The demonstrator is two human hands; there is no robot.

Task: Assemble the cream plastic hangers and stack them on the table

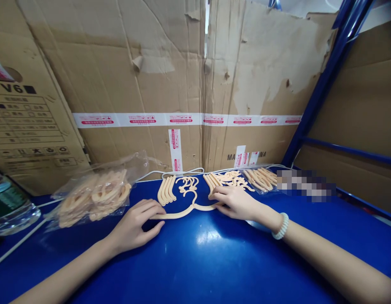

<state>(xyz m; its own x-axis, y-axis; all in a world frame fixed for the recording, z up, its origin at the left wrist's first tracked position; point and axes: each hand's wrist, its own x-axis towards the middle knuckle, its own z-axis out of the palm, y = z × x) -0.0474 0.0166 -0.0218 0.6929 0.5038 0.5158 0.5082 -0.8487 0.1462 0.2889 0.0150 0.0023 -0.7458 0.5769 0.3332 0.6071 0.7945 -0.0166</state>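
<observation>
Beige curved strips lie on the blue tabletop in a clothes-hanger shape: a left curved arm (pixel 178 215), a right curved arm (pixel 203 207) and a small hook piece (pixel 192 196) meeting in the middle. At the outer end of the left arm, my left hand (pixel 140 223) rests with its fingers over the strip and its thumb apart. My right hand (pixel 238 202), with a pale coiled band on the wrist, has its fingers and thumb closed around the right arm's outer end. Matching strips (pixel 166 191) and loose hooks (pixel 186 184) lie just behind.
On the left sit a clear bag of beige rings (pixel 97 194) and a plastic bottle (pixel 12 207). Behind my right hand are more strips (pixel 211 181), small curved pieces (pixel 236 179) and a bagged bundle (pixel 261 179). Cardboard (pixel 144 84) walls the back; a blue post (pixel 322 93) rises right.
</observation>
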